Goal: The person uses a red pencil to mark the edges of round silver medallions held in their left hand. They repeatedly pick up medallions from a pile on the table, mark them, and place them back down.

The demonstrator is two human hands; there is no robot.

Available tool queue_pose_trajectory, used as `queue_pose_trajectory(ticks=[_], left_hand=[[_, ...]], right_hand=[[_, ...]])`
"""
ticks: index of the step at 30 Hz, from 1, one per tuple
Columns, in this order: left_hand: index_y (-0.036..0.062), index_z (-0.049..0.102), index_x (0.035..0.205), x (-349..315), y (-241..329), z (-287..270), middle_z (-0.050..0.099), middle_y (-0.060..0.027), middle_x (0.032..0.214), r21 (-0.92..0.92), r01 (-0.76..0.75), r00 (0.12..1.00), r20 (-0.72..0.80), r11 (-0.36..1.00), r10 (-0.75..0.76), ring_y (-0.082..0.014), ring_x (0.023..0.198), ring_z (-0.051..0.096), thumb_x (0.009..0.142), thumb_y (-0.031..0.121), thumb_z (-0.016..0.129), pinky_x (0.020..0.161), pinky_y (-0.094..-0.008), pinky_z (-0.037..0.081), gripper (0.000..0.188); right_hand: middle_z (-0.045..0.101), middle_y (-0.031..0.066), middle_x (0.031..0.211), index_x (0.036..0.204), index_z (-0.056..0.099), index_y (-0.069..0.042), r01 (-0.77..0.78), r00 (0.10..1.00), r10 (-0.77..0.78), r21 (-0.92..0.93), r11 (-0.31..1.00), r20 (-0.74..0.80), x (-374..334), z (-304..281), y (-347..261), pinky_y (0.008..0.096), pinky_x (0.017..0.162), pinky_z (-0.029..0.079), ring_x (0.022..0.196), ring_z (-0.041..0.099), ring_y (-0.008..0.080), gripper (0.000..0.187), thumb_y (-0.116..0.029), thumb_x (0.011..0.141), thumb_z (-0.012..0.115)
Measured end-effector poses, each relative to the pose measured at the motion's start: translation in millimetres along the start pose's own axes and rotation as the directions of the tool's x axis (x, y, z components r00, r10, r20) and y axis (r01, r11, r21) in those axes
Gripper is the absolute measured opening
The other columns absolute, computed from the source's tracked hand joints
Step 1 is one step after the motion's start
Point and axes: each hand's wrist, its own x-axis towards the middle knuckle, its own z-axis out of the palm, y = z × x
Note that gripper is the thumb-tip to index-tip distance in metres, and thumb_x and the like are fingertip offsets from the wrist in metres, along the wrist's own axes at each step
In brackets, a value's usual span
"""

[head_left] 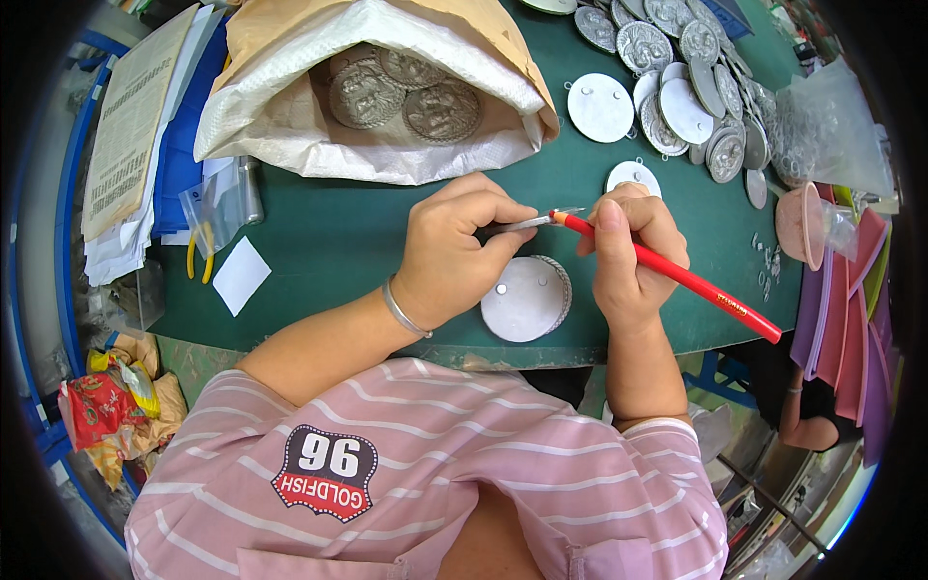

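Observation:
My left hand (452,249) pinches a thin grey metal medallion (527,223), tilted nearly edge-on, between thumb and fingers. Closed around a red pencil (710,293), my right hand (633,253) brings its tip to the medallion's edge; I cannot tell exactly where it touches. Just below, between my wrists, a round medallion (520,311) lies with its plain pale back up, two small studs and a ropelike rim showing. Another pale-backed disc (626,174) lies partly hidden behind my right fingers.
A paper-and-white woven sack (280,145) holding embossed medallions lies open at the far side. More medallions (643,46) are heaped at the far right, near a pink bowl (800,227) and small metal rings (768,261). Yellow-handled pliers (199,253) and white paper (241,276) lie left.

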Motion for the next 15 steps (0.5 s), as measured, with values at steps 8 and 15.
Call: queue_pose_trajectory(ticks=[8,15], left_hand=[[-0.0006,0.066,0.079,0.0,2.3,-3.2,0.06,-0.0074,0.075,0.045,0.0,0.998,0.059,0.999,-0.002,-0.0127,0.066,0.058,0.065,-0.008,0.068,0.059,-0.0223,0.047,0.016],[-0.0008,0.066,0.08,0.0,1.9,-3.2,0.06,-0.0073,0.075,0.035,0.017,0.998,0.052,0.999,-0.019,-0.0123,0.065,0.058,0.065,-0.008,0.069,0.058,-0.0218,0.047,0.016]], right_hand=[[0.05,0.0053,0.053,0.062,0.046,-0.002,0.034,0.999,-0.034,0.002,0.999,-0.011,-0.1,-2.2,3.2,0.0264,0.046,0.033,0.049,0.042,0.0139,0.02,0.004,0.078,0.057],[0.051,0.0048,0.052,0.063,0.047,-0.002,-0.021,1.0,0.022,0.046,0.999,-0.019,-0.7,-1.7,1.8,0.0259,0.046,0.034,0.048,0.042,0.0126,0.019,0.003,0.079,0.056]])
